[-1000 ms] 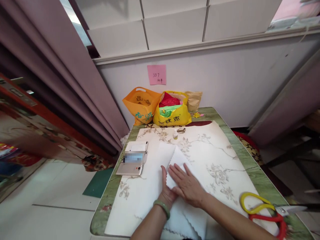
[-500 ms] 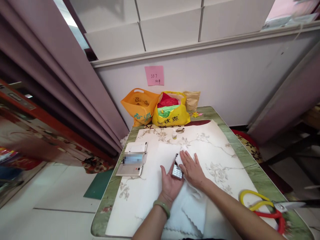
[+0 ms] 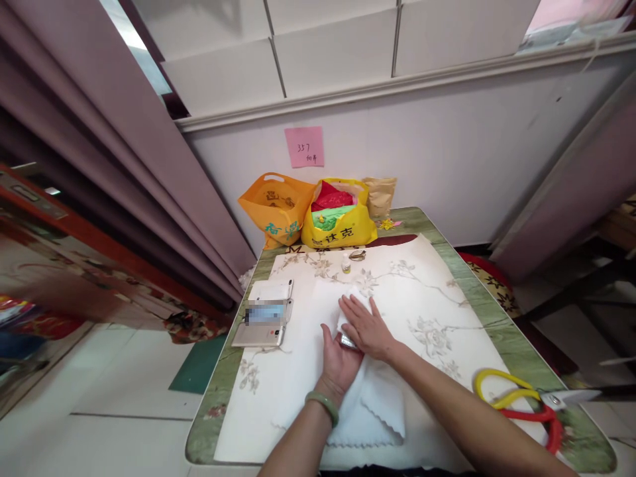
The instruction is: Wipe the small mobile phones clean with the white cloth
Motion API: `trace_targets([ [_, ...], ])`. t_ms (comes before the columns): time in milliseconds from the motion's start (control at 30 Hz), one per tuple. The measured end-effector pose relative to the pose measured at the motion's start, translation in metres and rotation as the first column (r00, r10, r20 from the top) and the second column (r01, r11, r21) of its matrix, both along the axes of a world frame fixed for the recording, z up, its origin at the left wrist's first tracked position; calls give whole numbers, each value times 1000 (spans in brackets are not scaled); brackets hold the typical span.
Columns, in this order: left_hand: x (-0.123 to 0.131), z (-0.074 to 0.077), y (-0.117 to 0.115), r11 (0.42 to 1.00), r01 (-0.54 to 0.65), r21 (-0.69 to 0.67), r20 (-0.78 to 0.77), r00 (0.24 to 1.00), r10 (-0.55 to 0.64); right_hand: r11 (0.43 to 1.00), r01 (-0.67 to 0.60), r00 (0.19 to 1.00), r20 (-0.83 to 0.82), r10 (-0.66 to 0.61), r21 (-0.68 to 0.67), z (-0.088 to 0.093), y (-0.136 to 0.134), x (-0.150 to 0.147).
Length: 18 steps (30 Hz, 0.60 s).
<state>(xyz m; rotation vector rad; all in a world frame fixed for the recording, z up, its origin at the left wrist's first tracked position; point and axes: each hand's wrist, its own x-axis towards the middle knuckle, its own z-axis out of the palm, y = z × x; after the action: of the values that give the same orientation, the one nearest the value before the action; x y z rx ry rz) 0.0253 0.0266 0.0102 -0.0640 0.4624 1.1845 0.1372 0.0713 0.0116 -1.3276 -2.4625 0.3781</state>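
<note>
- One silver phone, above the mat's middle, only its near end showing; the rest is covered.
- Two hands over the mat. The left hand is palm up, holding the phone from below; its thumb stands apart, its other fingers are mostly hidden.
- The right hand lies over the phone, fingers stretched nearly flat, thumb spread, on white cloth; I cannot tell whether it grips the cloth or only presses it.
- The cloth spreads down the mat's near half, wavy-edged; number of pieces unclear.
- Three other phones side by side at the mat's left edge.
- One bottle, far part of the mat.
- One pair of scissors across the mat's near right corner.
- Two bags beyond the mat's far edge.
</note>
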Motion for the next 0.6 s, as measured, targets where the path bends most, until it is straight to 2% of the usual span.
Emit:
trace_targets([
  [100, 1, 1, 1, 1000, -29, 8, 5, 1000, 29, 992, 129, 992, 16, -129, 18, -8, 8, 10],
  [167, 0, 0, 0, 999, -28, 22, 13, 1000, 27, 984, 178, 984, -2, -178, 17, -11, 3, 19],
  [267, -1, -2, 0, 999, -29, 32, 5, 1000, 28, 962, 263, 962, -91, -256, 74, -7, -19, 38],
  [333, -2, -3, 0, 999, -43, 8, -15, 999, 43, 951, 270, 955, -168, -244, 152, 3, -41, 53],
  [367, -2, -4, 1, 999, -52, -12, -27, 998, 52, 970, 182, 971, -182, -153, 160, 10, -54, 59],
  [400, -2, -4, 1, 998, -62, -33, -38, 997, 61, 990, 40, 984, -176, -16, 137, 17, -66, 65],
  [467, -2, -4, 2, 995, -83, -61, -48, 996, 80, 970, -241, 959, -142, 245, 39, 29, -89, 74],
  [533, -1, -4, 2, 993, -97, -64, -45, 995, 94, 939, -343, 934, -119, 338, -20, 38, -107, 80],
  [600, -1, -4, 2, 993, -104, -55, -45, 994, 101, 938, -345, 937, -83, 341, -41, 40, -118, 85],
])
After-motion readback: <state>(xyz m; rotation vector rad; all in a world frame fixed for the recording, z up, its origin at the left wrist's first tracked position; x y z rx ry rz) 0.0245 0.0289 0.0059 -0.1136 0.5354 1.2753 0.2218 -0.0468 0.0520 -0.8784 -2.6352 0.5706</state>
